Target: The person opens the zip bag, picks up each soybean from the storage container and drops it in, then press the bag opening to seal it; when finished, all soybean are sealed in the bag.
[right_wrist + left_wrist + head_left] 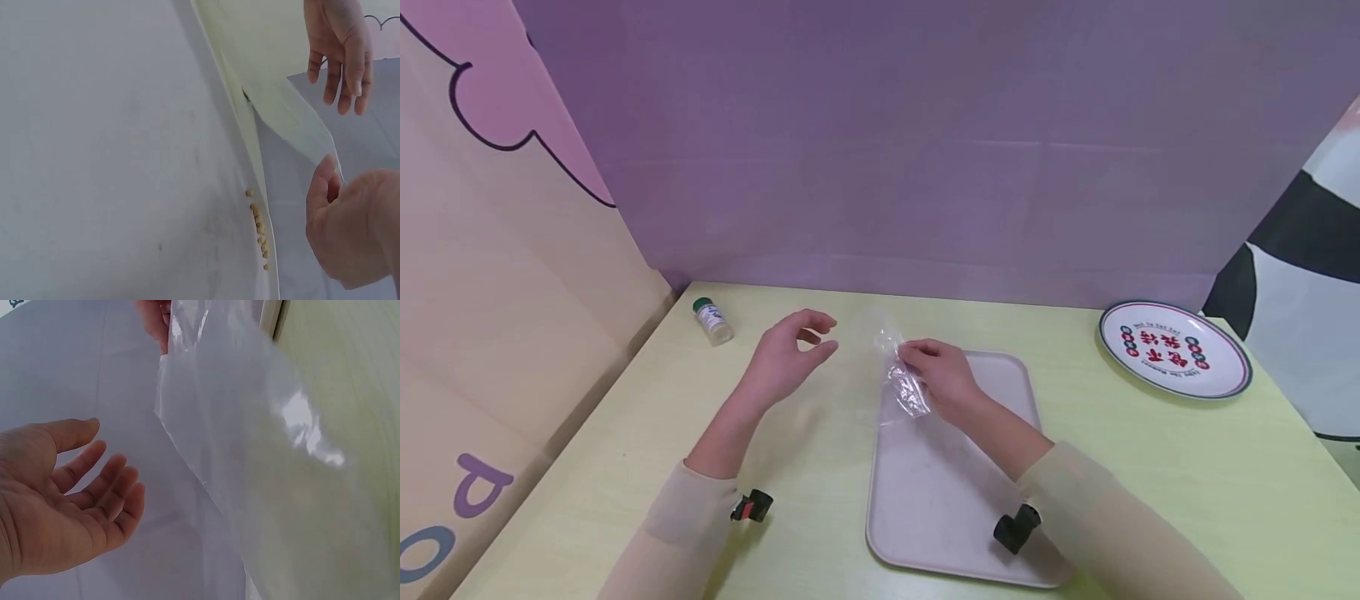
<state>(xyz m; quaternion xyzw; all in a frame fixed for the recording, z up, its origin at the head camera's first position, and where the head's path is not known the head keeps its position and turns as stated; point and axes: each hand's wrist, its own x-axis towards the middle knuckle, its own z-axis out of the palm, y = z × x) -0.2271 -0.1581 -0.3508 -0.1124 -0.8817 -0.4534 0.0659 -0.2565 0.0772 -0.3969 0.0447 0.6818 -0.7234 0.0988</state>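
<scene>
My right hand (943, 379) pinches a clear plastic bag (908, 390) between thumb and fingers, over the far left part of a pale tray (943, 525). In the left wrist view the thin bag (250, 437) hangs spread out, glossy and see-through. To the left of it my left hand (786, 354) is raised above the table, its fingers loosely bent and holding nothing. The right wrist view shows several small yellow-brown pellets (260, 230) lined up along the tray's far edge.
A small clear bottle (713, 323) with a green cap lies at the table's back left. An oval white plate (1176, 350) with red lettering sits at the back right. Behind the table (805, 533) stands a purple backdrop (925, 167).
</scene>
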